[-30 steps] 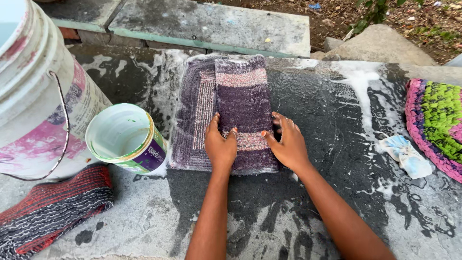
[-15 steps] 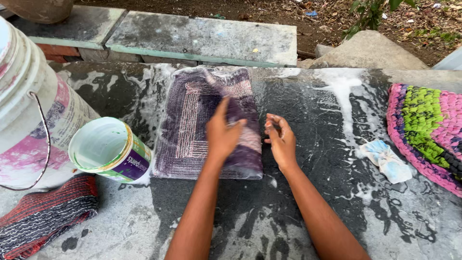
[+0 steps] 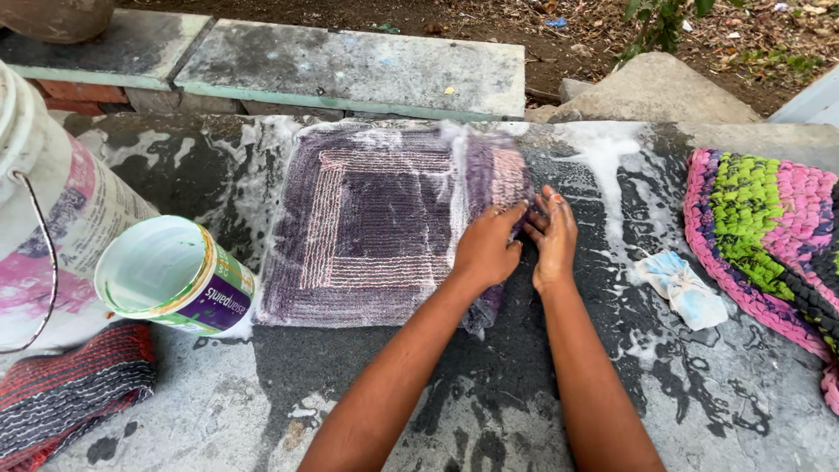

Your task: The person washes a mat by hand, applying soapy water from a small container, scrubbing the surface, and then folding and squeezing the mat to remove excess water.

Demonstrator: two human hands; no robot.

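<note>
Hands: both at the right edge of the purple mat point(image 3: 376, 223), close together. Left hand point(image 3: 486, 246) has fingers curled over the mat's right flap, gripping it. Right hand point(image 3: 553, 234) sits just beside it, fingertips pinching the same edge; exact grip partly hidden by the left hand.

Mat: lies on the wet slab point(image 3: 524, 385), centre of scene, mostly flat, square pattern of pale stitching showing. Right strip is lifted and blurred, not yet laid down. Near-right corner hangs bunched below the left wrist. Suds on the far edge and across the middle.

Around it:
- Small tub point(image 3: 175, 275) on its side, just left of the mat, touching or nearly touching its near-left corner; can't tell which.
- Big white bucket point(image 3: 44, 227) far left, wire handle visible.
- Red-and-black mat point(image 3: 70, 389) near left, folded, apart from the purple one.
- Pink-and-green mat point(image 3: 769, 227) at right edge, well apart.
- Pale blue rag point(image 3: 682, 288) between the hands and that mat, wadded.
- Foam streak point(image 3: 603, 162) on the slab, far right of the purple mat.

Progress, judging by the scene: mat is soaped and nearly spread out; right flap left to flatten. Suds everywhere, so no rinse evident. Red-and-black mat looks wet; can't tell for the pink-and-green one.
</note>
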